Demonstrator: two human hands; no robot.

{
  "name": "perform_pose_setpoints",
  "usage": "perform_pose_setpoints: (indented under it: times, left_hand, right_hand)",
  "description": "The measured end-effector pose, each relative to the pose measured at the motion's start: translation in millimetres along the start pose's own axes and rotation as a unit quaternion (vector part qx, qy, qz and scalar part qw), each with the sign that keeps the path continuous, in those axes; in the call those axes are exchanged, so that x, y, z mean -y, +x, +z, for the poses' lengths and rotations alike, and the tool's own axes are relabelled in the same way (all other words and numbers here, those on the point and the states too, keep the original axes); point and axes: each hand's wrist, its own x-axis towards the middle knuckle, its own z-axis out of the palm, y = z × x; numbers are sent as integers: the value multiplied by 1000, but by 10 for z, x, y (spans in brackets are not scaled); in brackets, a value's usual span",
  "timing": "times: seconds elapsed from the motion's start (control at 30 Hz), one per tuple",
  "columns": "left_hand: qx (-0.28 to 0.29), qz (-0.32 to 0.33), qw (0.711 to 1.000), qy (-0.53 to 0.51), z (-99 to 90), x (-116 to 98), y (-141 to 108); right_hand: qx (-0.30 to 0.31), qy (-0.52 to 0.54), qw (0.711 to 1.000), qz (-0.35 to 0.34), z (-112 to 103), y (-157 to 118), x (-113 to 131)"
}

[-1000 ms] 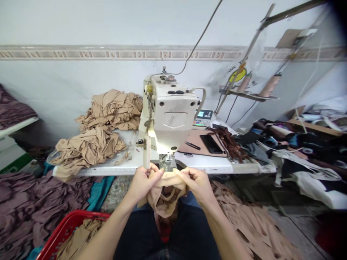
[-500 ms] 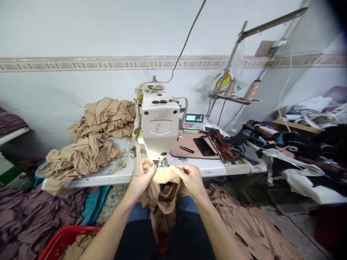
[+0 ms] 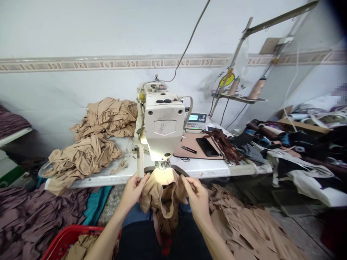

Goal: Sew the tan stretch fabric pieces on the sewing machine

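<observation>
A tan fabric garment (image 3: 151, 191) lies under the needle and presser foot (image 3: 162, 164) of a white sewing machine (image 3: 164, 122), its top lit by the lamp and the rest hanging over my lap. My left hand (image 3: 135, 189) pinches its edge left of the needle, beside the machine's upright light-coloured bar. On the other side, my right hand (image 3: 196, 195) has thumb and fingers closed on the right edge. Behind the foot, a dark strip (image 3: 177, 168) curves between the two hands; its kind is unclear.
Tan fabric piles (image 3: 84, 159) fill the table's left. Tweezers (image 3: 189, 149), a phone (image 3: 207, 147) and brown strips (image 3: 223, 144) lie right of the machine. Thread cones (image 3: 257, 89) stand behind. A red basket (image 3: 58, 240) and tan pieces (image 3: 244, 224) sit low on either side.
Both hands have moved apart and lower, away from the needle. The garment's edge now spreads wider under the foot, and the dark strip behind it has come into view.
</observation>
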Motion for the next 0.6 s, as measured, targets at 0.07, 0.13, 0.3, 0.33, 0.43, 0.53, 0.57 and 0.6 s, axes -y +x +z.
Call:
perform_pose_setpoints:
  times: [0.07,0.13,0.3,0.33,0.43,0.53,0.57,0.6]
  left_hand:
    - [6,-11,1000,10,-164,81,-18]
    - [-4,-15,1000,10,-301,127,-5]
    - [-34,-7,999,-26,-374,111,43]
    - [-36,-13,999,-28,-343,100,32]
    - [-14,-48,998,-40,-217,90,-74]
    - [21,-64,997,-33,-124,122,-245]
    - [43,-60,997,-18,-107,135,-302]
    - [77,-54,996,2,-97,147,-354]
  right_hand:
    - [13,-4,1000,-17,20,-187,-25]
    - [72,16,997,-9,104,-322,-23]
    - [233,106,963,87,485,-378,88]
    - [259,129,950,117,548,-372,115]
    - [278,177,928,174,609,-368,165]
    - [266,187,924,202,435,-355,139]
    - [265,185,922,213,334,-340,124]
    - [265,180,921,222,220,-318,114]
